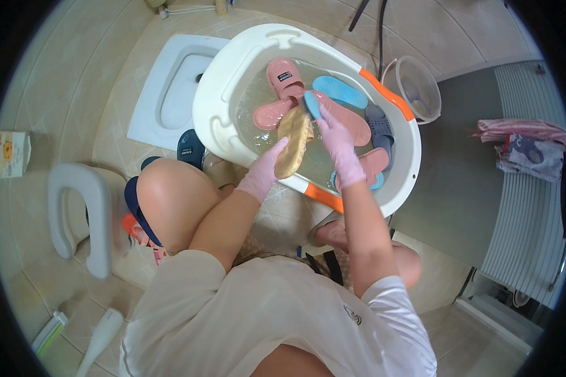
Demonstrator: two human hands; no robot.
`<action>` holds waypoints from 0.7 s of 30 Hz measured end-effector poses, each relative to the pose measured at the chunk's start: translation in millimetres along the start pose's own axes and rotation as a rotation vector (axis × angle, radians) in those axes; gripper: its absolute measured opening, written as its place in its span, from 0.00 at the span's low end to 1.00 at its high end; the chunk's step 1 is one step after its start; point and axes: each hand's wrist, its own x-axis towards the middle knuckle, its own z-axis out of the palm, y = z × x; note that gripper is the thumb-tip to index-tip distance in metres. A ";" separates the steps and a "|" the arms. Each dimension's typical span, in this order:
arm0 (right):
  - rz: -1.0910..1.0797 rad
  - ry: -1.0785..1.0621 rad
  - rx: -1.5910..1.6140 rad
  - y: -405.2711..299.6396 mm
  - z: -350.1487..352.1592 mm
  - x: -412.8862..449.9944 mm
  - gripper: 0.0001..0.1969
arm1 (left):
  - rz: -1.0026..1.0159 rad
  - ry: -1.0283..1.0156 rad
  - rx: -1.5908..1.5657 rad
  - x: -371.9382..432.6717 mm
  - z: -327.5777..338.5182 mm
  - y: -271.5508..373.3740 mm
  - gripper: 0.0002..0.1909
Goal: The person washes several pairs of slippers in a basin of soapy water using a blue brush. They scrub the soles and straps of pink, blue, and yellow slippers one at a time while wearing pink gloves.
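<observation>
A white plastic tub (219,89) with orange grips holds water and several slippers. My left hand (265,172), in a pink glove, grips the near end of a yellow slipper (293,143) above the water. In my right hand (332,134), gloved too, is a blue-backed scrubbing brush (312,104), close to the slipper's far end. Pink slippers (283,75) lie behind and to the right of the brush. A light blue slipper (340,91) floats near the far wall, and a dark grey-blue slipper (379,127) rests at the right wall.
A squat toilet (148,94) adjoins the tub's left side. Dark slippers (191,146) stand on the tiled floor near my left knee. A clear bucket (417,87) is beyond the tub at right, below a black hose (382,37). A grey toilet seat (101,217) is at left.
</observation>
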 end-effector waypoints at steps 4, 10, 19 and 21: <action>-0.034 -0.025 0.053 21.9 13.4 -3.2 0.22 | 0.030 0.045 -0.006 0.7 0.4 1.0 0.21; -0.068 -0.069 0.067 31.7 23.2 -58.5 0.23 | 0.038 0.162 0.050 -1.8 1.8 3.5 0.22; -0.095 0.107 -0.226 30.4 -2.7 -23.4 0.23 | 0.044 0.051 0.202 -4.4 21.2 3.1 0.18; -0.072 -0.016 -0.327 14.8 9.6 -68.0 0.23 | 0.094 0.195 0.226 -5.9 15.4 2.8 0.16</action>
